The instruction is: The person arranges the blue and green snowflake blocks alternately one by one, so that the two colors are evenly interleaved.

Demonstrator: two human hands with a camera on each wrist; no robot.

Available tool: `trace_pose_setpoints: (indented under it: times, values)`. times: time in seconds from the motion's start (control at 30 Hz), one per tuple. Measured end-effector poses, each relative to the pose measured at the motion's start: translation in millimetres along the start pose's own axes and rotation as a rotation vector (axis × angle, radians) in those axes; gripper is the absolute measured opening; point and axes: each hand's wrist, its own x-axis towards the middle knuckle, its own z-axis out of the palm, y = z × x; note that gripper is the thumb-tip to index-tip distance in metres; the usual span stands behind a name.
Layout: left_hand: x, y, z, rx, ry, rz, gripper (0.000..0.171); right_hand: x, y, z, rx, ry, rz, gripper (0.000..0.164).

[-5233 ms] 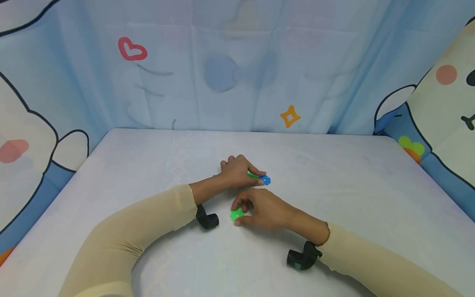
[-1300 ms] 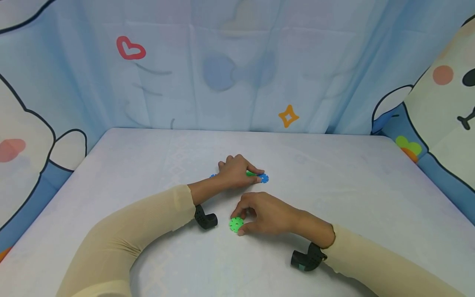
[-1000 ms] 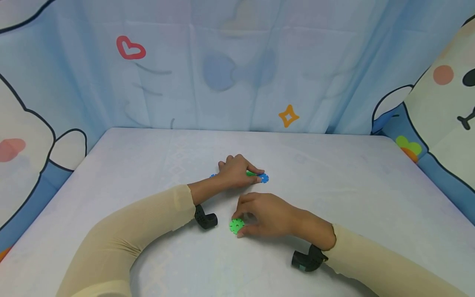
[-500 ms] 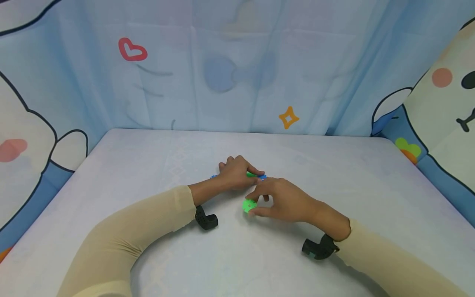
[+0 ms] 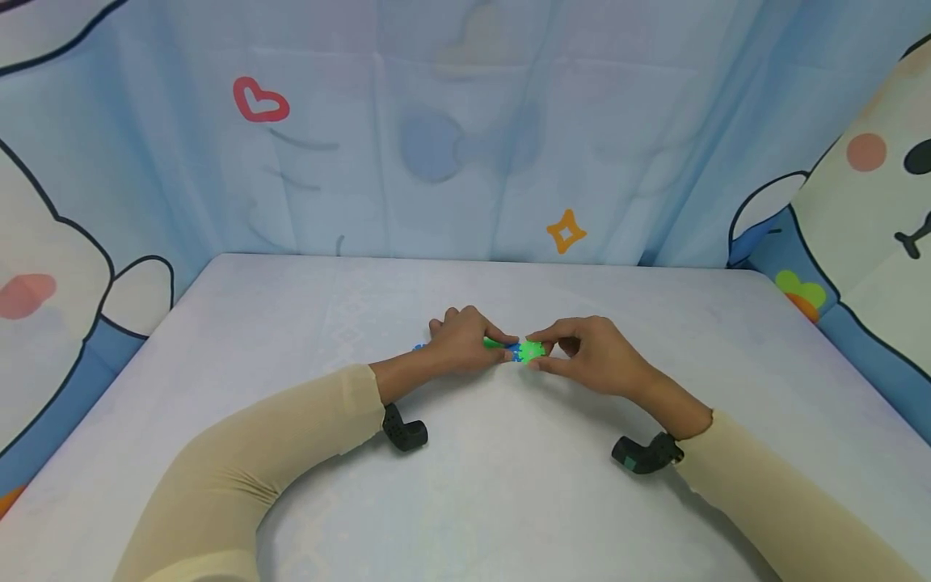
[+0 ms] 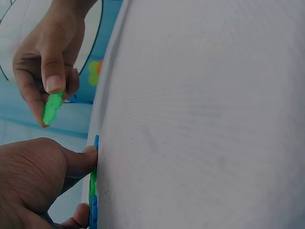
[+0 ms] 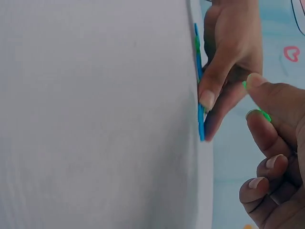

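Note:
A row of joined blue and green notched plastic discs [image 7: 200, 117] lies flat on the table, its middle mostly covered by my left hand [image 5: 461, 339]. Thumb and index finger of that hand pinch the row near its right end, where a blue disc [image 5: 514, 352] sticks out. My right hand [image 5: 600, 356] pinches a single green notched disc [image 5: 532, 352] between thumb and index finger. From the head that disc overlaps the row's blue end. The left wrist view shows this green disc [image 6: 52, 109] raised off the table, apart from the row and tilted.
A white cloth covers the table [image 5: 465, 501]. Behind it hangs a light blue printed curtain [image 5: 465, 162], which also runs along both sides. Each wrist carries a black camera, one left [image 5: 405, 428] and one right [image 5: 647, 454].
My right hand has carried the green disc from in front of my left hand, away from me and to the right, up to the row's right end. My left hand stays in place.

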Motion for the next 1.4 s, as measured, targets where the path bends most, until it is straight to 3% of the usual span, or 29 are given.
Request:
trace_pose_setpoints:
  times: [0.27,0.53,0.93,1.2,1.4]
  values:
    - [0.6,-0.2,-0.3,0.000,0.000,0.010,0.026,5,16,-2,-0.052,-0.022,0.118,0.031]
    - [1.5,-0.2,-0.4,-0.002,-0.003,0.003,0.026,13,26,0,-0.059,-0.101,0.230,0.030]
    - [1.1,1.3,-1.6,0.001,0.001,0.005,0.026,15,33,3,-0.074,-0.104,0.225,0.031]
    - [1.3,-0.1,-0.5,0.001,0.006,0.007,0.026,15,33,5,-0.069,-0.110,0.276,0.033]
    - [0.7,-1.4,0.2,0.005,-0.006,0.013,0.027,14,33,6,-0.092,-0.128,0.256,0.036]
